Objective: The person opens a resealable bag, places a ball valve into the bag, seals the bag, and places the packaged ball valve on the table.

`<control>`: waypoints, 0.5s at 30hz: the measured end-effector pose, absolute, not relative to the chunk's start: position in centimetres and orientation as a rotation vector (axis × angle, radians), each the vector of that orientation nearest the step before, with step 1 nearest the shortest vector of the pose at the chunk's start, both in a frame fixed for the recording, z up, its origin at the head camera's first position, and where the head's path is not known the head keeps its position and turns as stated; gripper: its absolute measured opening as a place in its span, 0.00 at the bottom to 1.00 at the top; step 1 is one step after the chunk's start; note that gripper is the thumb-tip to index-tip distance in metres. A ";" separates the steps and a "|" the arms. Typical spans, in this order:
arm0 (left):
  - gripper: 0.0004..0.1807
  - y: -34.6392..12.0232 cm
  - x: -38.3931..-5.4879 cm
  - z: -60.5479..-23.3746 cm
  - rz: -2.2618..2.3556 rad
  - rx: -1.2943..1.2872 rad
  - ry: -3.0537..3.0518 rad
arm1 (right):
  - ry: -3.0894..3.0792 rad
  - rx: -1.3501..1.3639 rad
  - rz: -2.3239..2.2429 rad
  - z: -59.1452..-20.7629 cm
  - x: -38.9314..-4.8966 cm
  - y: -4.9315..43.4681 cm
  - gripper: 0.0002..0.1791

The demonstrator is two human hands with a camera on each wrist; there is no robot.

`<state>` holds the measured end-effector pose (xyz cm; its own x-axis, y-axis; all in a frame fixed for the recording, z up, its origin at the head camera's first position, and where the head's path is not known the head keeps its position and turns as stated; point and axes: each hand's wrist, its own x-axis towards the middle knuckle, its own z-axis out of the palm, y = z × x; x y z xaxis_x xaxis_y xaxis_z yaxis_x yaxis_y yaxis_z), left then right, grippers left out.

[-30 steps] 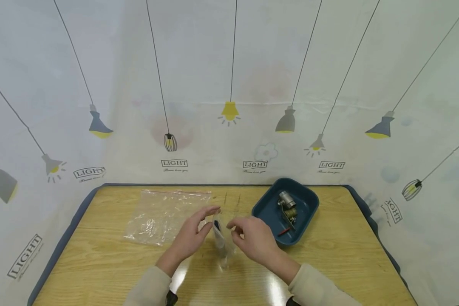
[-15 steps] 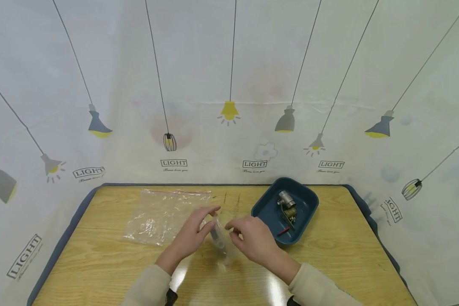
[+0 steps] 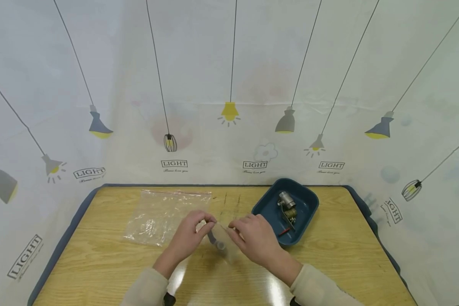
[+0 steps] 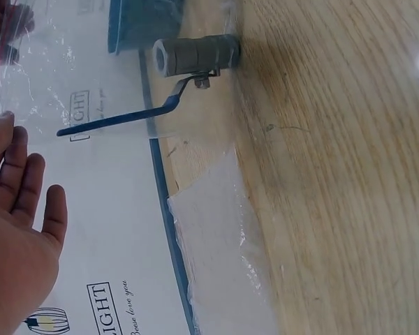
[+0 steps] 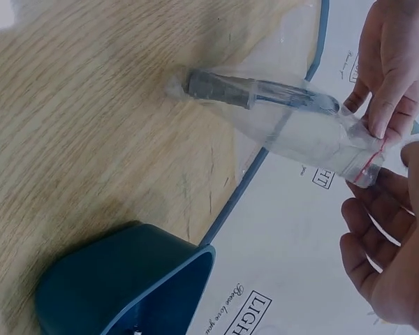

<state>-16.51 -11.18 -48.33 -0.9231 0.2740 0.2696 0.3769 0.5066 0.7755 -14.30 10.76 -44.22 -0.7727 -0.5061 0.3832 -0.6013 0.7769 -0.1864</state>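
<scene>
A clear zip bag [image 5: 300,139] with a red seal line hangs upright between the hands at the middle of the table. Inside it is a metal ball valve [image 4: 195,56] with a long blue lever handle [image 4: 126,118] pointing up toward the bag's mouth. My left hand [image 3: 187,236] pinches one side of the bag's top edge between thumb and forefinger. Across from it, my right hand [image 3: 256,240] pinches the other side near the red seal, its other fingers loosely curled. The bag's bottom end is low, close over the wooden table.
Another clear zip bag [image 3: 157,216] lies flat at the back left of the wooden table [image 3: 111,272]. At the back right stands a blue tray [image 3: 310,206] holding metal valve parts [image 3: 287,199] and a red piece [image 3: 284,231]. A printed curtain rises behind the table's edge.
My left fingers, straighter before, have bent in to pinch the bag's edge, and the right fingertips have closed too. The bag's mouth has narrowed, and the valve inside has tilted.
</scene>
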 end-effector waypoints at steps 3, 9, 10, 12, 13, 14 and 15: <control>0.04 -11.1 -16.3 -48.3 -1.382 -0.567 -2.604 | -2.675 0.831 0.425 -44.3 -14.3 10.8 0.12; 0.05 -10.8 -15.7 -48.1 -1.306 -0.602 -2.550 | -2.664 0.815 0.439 -44.9 -14.8 11.2 0.09; 0.05 -10.8 -15.6 -48.1 -1.287 -0.612 -2.546 | -2.651 0.814 0.447 -45.0 -14.9 11.3 0.08; 0.04 -10.6 -15.3 -48.0 -1.257 -0.637 -2.539 | -2.625 0.815 0.458 -45.2 -15.0 11.5 0.06; 0.04 -10.6 -15.2 -47.9 -1.245 -0.649 -2.535 | -2.617 0.817 0.469 -45.3 -15.1 11.5 0.06; 0.05 -10.5 -15.1 -47.8 -1.240 -0.655 -2.534 | -2.615 0.822 0.479 -45.4 -15.2 11.5 0.06; 0.04 -10.5 -15.0 -47.7 -1.237 -0.659 -2.538 | -2.619 0.827 0.483 -45.4 -15.2 11.5 0.05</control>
<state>-14.99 -10.48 -47.72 -0.8690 0.2896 0.4011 0.4944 0.5392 0.6818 -15.24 11.53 -45.43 -0.7680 -0.4798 0.4243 -0.5996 0.7715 -0.2128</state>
